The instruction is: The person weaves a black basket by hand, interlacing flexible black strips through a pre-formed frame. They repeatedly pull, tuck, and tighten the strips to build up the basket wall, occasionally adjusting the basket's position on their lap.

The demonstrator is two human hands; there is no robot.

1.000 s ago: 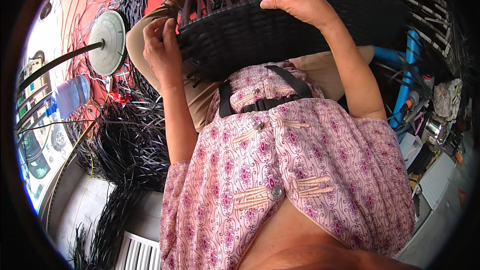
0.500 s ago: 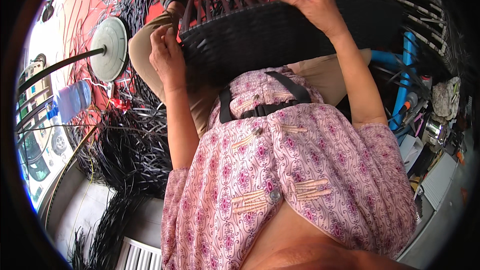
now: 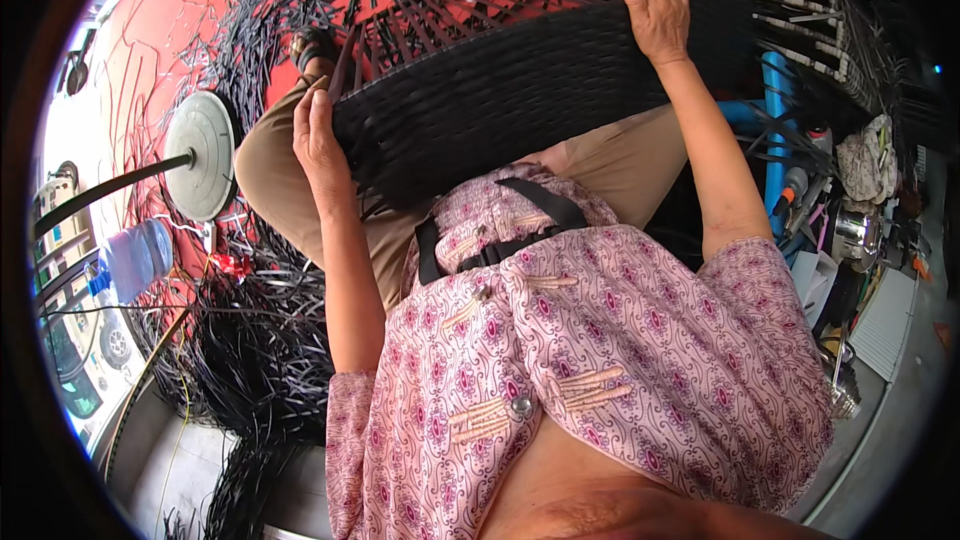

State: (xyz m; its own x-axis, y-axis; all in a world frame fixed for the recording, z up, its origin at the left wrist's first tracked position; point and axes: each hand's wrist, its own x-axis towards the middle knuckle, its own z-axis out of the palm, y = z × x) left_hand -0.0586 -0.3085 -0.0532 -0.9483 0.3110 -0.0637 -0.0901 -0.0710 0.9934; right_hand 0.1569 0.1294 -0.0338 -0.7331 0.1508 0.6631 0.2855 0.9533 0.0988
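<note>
A black woven panel (image 3: pixel 520 90) of flat strips lies across my lap, with loose strip ends sticking out along its far edge. My left hand (image 3: pixel 318 135) grips the panel's left edge, fingers curled around it. My right hand (image 3: pixel 657 15) holds the panel's upper right edge, palm down over the weave. My tan trousers and pink patterned shirt (image 3: pixel 600 340) fill the lower middle of the view.
Heaps of loose black strips (image 3: pixel 250 360) lie on the red floor (image 3: pixel 170 30) to my left. A round grey fan base (image 3: pixel 203 168) and a plastic water bottle (image 3: pixel 135 258) stand there too. A blue frame (image 3: pixel 775 110), tools and cloth clutter the right side.
Both hands have shifted along the woven panel, the right hand further right and up. The panel has turned and stretched out wider across my lap.
</note>
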